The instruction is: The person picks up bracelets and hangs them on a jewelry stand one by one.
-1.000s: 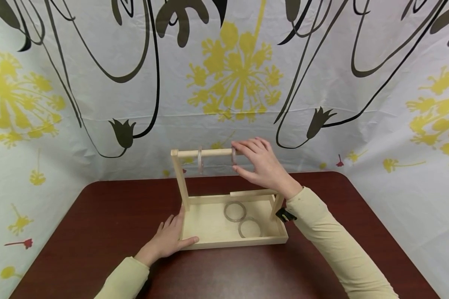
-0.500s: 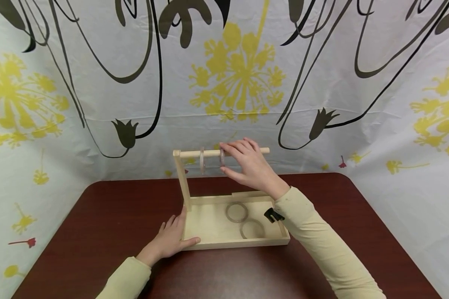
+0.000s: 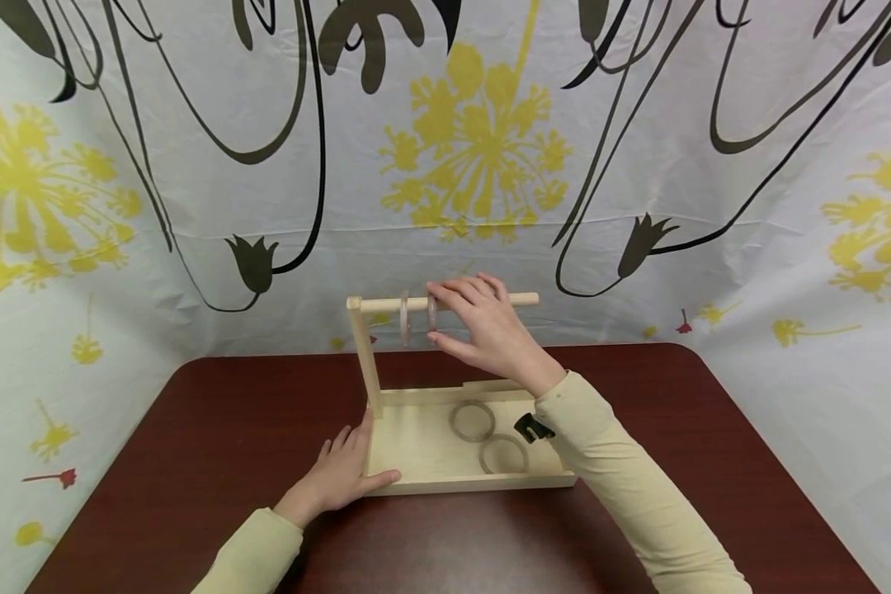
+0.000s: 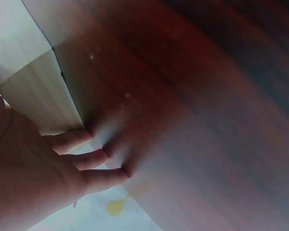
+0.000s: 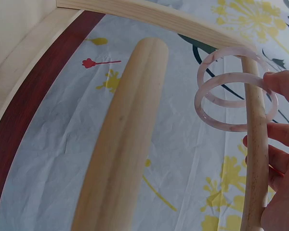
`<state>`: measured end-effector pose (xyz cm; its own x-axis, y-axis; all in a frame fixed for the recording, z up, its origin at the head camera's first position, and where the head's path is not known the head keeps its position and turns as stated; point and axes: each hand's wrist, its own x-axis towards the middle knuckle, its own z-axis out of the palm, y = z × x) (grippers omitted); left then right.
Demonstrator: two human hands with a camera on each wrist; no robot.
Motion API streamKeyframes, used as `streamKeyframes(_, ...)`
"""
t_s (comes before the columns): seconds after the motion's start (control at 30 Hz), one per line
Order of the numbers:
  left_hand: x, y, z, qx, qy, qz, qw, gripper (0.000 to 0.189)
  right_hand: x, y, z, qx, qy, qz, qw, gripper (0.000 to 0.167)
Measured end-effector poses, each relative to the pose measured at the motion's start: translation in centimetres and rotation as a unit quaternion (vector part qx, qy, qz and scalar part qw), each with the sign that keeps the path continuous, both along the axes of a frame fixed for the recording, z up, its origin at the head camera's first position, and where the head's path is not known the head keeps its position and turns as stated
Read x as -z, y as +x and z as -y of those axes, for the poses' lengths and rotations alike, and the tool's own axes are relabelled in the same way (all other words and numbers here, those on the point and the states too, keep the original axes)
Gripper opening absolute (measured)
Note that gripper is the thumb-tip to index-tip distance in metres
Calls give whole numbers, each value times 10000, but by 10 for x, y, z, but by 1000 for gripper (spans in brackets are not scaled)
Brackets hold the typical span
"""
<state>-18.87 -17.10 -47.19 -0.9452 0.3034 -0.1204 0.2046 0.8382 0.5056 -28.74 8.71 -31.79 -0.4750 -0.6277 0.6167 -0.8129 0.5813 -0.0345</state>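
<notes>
My right hand (image 3: 483,326) pinches a pale, translucent bangle (image 3: 432,317) that hangs around the upper rod of a wooden bangle stand. In the right wrist view, the thumb tip meets this bangle (image 5: 199,109) at its edge, and the rod (image 5: 256,159) passes through it. A second pale bangle (image 3: 405,322) hangs on the same rod, a little further left. My left hand (image 3: 336,472) rests at the left end of the stand's tray (image 3: 468,482), its thumb over the front corner. In the left wrist view its fingers are extended along the wooden side (image 4: 43,96).
Two more bangles lie flat in the tray, the back bangle (image 3: 453,422) close to the front bangle (image 3: 484,459). A lower rod (image 5: 123,130) with a rounded end shows nearer the right wrist camera. Under the stand is a dark red-brown table (image 3: 215,445); a patterned cloth (image 3: 445,190) surrounds it.
My right hand has slid its bangle leftward along the upper rod, towards the other hanging bangle. The rod's free right end has come into view. My left hand stays at the tray.
</notes>
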Motion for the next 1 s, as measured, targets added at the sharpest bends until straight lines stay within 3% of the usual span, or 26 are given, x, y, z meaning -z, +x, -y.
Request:
streamKeyframes(0.17, 0, 0, -1, -3, -14, -3, 10000, 108, -1, 2, -3, 4, -83, 161, 9998, 62)
streamKeyframes(0.33, 0, -1, -2, 1, -72, 8, 10000, 109, -1, 6, -11, 7, -547, 412, 9977, 63)
streamKeyframes(0.67, 0, 1, -1, 2, -29, -54, 10000, 108, 3, 17, -25, -214, -1199, 296, 9921, 58)
streamKeyframes(1.0, 1, 1, 0, 33, -42, -16, 10000, 107, 13, 33, -34, -411, -1454, 356, 9879, 51)
